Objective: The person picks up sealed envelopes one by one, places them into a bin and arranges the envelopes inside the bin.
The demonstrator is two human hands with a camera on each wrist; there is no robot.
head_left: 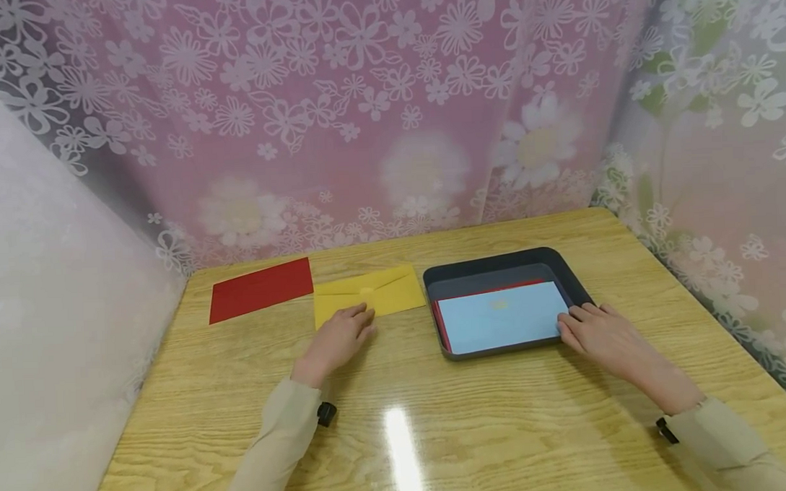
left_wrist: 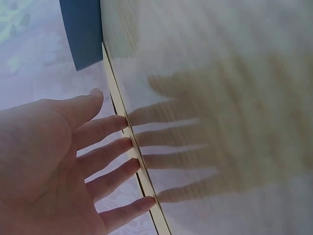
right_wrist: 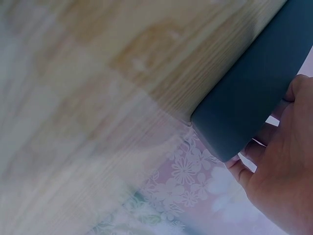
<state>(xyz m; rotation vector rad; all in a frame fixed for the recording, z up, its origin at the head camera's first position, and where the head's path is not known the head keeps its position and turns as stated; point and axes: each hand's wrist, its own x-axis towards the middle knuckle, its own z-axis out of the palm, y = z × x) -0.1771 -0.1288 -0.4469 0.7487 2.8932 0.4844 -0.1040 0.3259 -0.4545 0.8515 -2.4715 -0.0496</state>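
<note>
A yellow envelope (head_left: 397,292) with its flap side up lies flat on the table, left of a dark grey tray (head_left: 491,269). My left hand (head_left: 340,335) touches the envelope's near part; in the left wrist view its extended, spread fingers meet the envelope's thin edge (left_wrist: 116,90). Inside the tray, a light blue envelope (head_left: 500,327) rests on something red (head_left: 442,333), of which only the edges show. My right hand (head_left: 601,339) grips the tray's right side near the front corner. The right wrist view has those fingers against the tray wall (right_wrist: 244,93).
A red envelope or card (head_left: 261,290) lies flat at the table's back left, beside the yellow envelope. Flowered curtains (head_left: 336,117) hang behind the wooden table (head_left: 477,430) and along its right side. A pale sheet (head_left: 50,286) borders the left.
</note>
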